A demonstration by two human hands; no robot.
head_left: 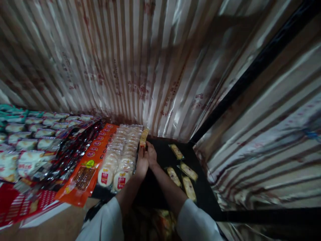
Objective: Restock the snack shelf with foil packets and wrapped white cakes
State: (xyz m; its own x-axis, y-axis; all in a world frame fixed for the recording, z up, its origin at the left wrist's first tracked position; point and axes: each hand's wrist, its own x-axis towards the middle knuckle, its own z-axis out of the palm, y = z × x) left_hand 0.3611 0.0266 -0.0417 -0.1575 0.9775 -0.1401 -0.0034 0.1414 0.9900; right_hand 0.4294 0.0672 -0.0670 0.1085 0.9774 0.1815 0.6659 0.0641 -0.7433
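Observation:
My left hand (pixel 142 164) and my right hand (pixel 151 155) are close together at the far side of the black shelf (pixel 160 187). Both hands are closed around the near end of a yellow wrapped snack bar (pixel 143 136), which stands against the right edge of the rows of packed round white crackers (pixel 125 157). The fingers are small and partly hidden behind the backs of the hands. Several similar yellow wrapped bars, such as one wrapped bar (pixel 189 171), lie loose on the shelf to the right of my forearms.
Left of the crackers lies an orange snack bag (pixel 82 174), then dark shiny packets (pixel 67 150) and rows of white packets (pixel 27 144). A red basket (pixel 37 204) stands at lower left. Striped plastic sheeting (pixel 140 67) hangs behind, with a dark post (pixel 240 90) on the right.

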